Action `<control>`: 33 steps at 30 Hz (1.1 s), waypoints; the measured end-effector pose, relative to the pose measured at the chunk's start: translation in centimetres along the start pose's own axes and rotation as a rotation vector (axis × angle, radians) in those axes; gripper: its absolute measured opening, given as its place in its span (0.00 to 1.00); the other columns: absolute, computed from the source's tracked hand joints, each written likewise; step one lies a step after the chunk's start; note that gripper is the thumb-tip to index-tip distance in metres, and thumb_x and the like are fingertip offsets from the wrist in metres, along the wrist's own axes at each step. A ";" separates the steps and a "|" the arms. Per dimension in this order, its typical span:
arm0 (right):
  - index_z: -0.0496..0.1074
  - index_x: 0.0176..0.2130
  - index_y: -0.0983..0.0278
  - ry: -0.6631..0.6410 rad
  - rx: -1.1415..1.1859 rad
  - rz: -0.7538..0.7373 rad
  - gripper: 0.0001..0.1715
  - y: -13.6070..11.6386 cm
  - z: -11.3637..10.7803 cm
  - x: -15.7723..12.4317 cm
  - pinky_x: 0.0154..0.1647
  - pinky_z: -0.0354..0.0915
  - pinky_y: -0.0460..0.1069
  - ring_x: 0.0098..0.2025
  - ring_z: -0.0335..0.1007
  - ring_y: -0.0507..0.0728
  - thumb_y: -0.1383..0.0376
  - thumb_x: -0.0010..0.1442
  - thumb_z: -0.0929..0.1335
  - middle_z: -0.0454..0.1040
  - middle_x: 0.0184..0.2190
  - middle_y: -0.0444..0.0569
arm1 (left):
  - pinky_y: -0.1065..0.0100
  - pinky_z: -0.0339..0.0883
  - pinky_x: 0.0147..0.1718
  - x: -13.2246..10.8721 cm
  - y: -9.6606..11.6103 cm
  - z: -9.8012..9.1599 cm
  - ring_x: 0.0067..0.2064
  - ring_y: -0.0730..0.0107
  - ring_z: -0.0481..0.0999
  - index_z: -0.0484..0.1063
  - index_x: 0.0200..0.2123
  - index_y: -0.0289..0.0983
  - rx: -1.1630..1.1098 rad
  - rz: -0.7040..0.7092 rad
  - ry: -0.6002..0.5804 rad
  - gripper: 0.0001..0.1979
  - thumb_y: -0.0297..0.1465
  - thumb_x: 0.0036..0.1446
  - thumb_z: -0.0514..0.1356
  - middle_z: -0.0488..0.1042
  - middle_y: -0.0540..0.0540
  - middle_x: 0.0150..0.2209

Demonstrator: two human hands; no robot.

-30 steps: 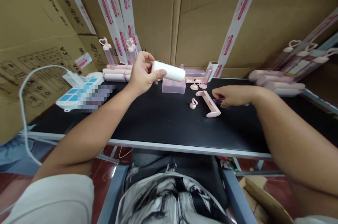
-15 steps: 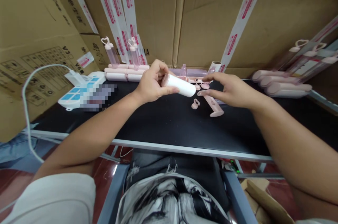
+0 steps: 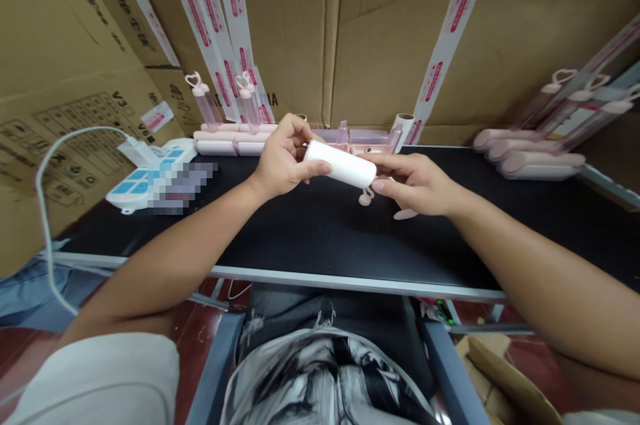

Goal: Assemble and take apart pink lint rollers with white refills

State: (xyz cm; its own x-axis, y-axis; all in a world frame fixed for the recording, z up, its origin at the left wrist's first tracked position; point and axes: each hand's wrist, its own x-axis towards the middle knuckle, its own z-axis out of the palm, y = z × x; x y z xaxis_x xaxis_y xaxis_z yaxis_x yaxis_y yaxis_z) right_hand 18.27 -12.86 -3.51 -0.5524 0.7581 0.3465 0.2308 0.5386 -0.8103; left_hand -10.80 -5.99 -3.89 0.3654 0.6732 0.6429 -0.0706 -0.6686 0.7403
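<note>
Head view, clock face centred on the white cylinder, entries from left to right.

Item: white power strip (image 3: 150, 178) with blue sockets, at nine o'clock, a pixelated object (image 3: 185, 186) just beside it, too blurred for us to tell.

Item: pink-and-white rollers (image 3: 235, 137) lying in a group, clear heart-topped handles upright on them, between nine and ten o'clock.

Item: our left hand (image 3: 284, 161), at nine o'clock; forearm rising from eight o'clock, thumb laid along the near side, fingers curled behind the upper end. Closed firmly about the cylinder.

Item: white cylinder (image 3: 345, 165), at the clock's centre, above the black table (image 3: 300, 238), tilted, its lower end towards four o'clock.

Item: small pink heart-looped cap (image 3: 366, 198), on the table between four and five o'clock.

Item: open-ended white tube (image 3: 403, 125), at two o'clock, near the cardboard (image 3: 380, 38).

Item: pink bracket (image 3: 405, 214), at four o'clock, mostly covered by our right hand (image 3: 423, 181).

Item: that right hand, at three o'clock; forearm from four o'clock, fingers extended, thumb parted below them at the cylinder's lower end. Half open; whether it grips, we cannot tell.

Item: more pink rollers (image 3: 543, 163), three o'clock, well apart.
</note>
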 end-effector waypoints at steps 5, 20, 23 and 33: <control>0.80 0.66 0.58 0.017 0.029 -0.011 0.33 -1.0 0.4 0.2 0.28 0.76 0.52 0.30 0.80 0.58 0.48 0.69 0.76 0.85 0.37 0.50 | 0.71 0.66 0.18 0.1 0.1 0.1 0.29 0.68 0.79 0.61 0.41 0.45 -0.084 -0.091 0.010 0.46 0.58 0.29 0.84 0.80 0.50 0.37; 0.82 0.62 0.60 0.023 0.088 -0.006 0.28 -1.3 0.5 0.4 0.25 0.75 0.48 0.30 0.81 0.56 0.50 0.70 0.75 0.85 0.38 0.50 | 0.68 0.73 0.23 -0.3 -0.3 0.1 0.35 0.63 0.83 0.65 0.43 0.45 -0.029 -0.038 0.035 0.44 0.58 0.31 0.83 0.80 0.48 0.39; 0.82 0.61 0.61 0.025 0.096 -0.014 0.26 -1.3 0.6 0.4 0.26 0.75 0.47 0.30 0.81 0.55 0.51 0.70 0.76 0.85 0.38 0.50 | 0.70 0.71 0.21 -0.3 -0.2 0.2 0.30 0.68 0.81 0.65 0.43 0.44 0.024 0.026 0.030 0.43 0.59 0.35 0.82 0.81 0.49 0.37; 0.83 0.59 0.60 0.131 0.031 -0.063 0.26 0.3 1.0 0.5 0.36 0.79 0.53 0.32 0.82 0.58 0.49 0.69 0.75 0.85 0.41 0.51 | 0.73 0.70 0.24 -0.5 0.2 0.0 0.29 0.73 0.79 0.66 0.43 0.42 0.038 0.080 -0.017 0.39 0.57 0.40 0.81 0.80 0.52 0.37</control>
State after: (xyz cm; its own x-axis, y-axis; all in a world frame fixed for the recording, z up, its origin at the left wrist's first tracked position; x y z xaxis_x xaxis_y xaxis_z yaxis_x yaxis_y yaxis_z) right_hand 17.29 -12.62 -4.04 -0.4551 0.7658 0.4542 0.1730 0.5765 -0.7986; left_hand -10.94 -6.43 -4.05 0.3758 0.6121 0.6957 -0.0649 -0.7316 0.6787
